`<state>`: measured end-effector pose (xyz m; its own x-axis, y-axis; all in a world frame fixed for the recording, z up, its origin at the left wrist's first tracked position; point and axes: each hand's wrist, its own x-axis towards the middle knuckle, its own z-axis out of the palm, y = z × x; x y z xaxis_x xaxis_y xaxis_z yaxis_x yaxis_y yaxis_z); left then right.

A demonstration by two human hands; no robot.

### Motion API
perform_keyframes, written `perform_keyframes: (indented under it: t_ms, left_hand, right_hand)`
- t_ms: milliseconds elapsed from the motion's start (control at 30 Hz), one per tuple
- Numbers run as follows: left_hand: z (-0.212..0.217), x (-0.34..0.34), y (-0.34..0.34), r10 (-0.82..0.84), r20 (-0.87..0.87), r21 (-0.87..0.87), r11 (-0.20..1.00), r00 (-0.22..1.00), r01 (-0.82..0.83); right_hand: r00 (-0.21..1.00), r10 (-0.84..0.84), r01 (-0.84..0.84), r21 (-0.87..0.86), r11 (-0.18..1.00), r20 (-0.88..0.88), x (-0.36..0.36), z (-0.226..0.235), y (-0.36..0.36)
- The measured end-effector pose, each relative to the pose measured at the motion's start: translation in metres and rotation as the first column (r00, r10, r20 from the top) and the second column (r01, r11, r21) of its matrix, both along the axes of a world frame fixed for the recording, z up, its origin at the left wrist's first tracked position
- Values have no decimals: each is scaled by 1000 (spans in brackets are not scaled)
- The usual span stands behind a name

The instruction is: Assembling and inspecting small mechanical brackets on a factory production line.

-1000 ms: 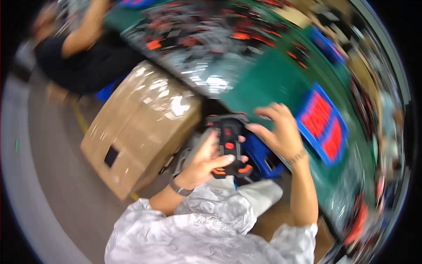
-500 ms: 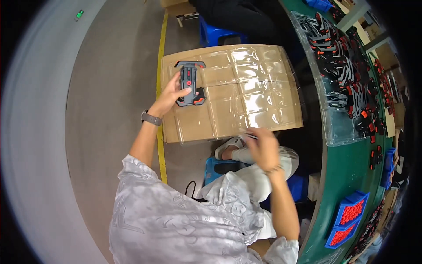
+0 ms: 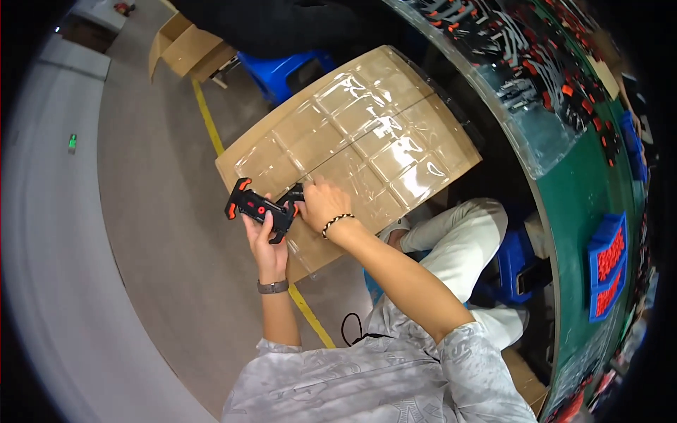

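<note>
Just beyond the left hand [image 3: 265, 243], the black-and-red clamp [image 3: 259, 209] sits in its grip, long axis slanting from far left to near right; the right hand [image 3: 326, 201], beside its nearer end, pinches a black part [image 3: 293, 192], perhaps touching the clamp.

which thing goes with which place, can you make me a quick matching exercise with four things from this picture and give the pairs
1. black holder
2. gridded clear tray
3. small red pieces
4. yellow stripe

a. along the floor
b. inside the blue bin
c. held in the left hand
d. across the cardboard box

Pairs: 1-c, 2-d, 3-b, 4-a
</note>
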<state>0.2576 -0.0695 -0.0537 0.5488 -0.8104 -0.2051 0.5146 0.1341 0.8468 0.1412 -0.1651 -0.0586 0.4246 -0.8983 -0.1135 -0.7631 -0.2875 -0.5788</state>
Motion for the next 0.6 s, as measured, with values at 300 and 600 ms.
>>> perform_keyframes:
  t_ms: [300, 600]
  left_hand:
    - [67, -15, 12, -334, -21, -194, 926, 942, 323]
    - [104, -191, -42, -837, -38, -390, 516, 546, 763]
  right_hand:
    - [785, -157, -41, 303, 952, 600, -116, 60, -38]
    - [288, -641, 136, 632, 763, 711, -266, 112, 46]
